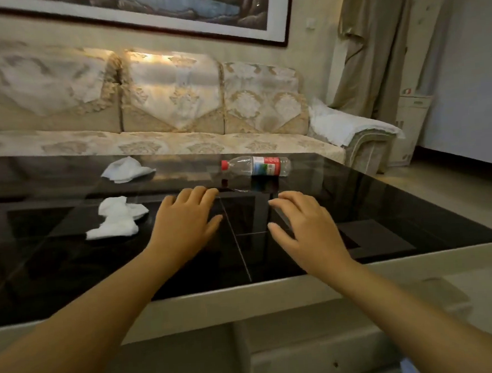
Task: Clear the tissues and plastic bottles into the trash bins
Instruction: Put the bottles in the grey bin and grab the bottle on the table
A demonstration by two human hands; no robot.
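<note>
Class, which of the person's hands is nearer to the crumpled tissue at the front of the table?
Left. The left hand hovers just right of the front tissue; the right hand is farther right.

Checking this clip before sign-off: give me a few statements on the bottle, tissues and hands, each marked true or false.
1. The plastic bottle lies on its side on the black table. True.
2. The left hand grips a tissue. False: it holds nothing.
3. Two crumpled tissues, near tissue and far tissue, lie left of the hands. True.
4. The bottle's cap is blue. False: it is red.
5. The right hand holds the bottle. False: the bottle lies beyond it, untouched.
</note>
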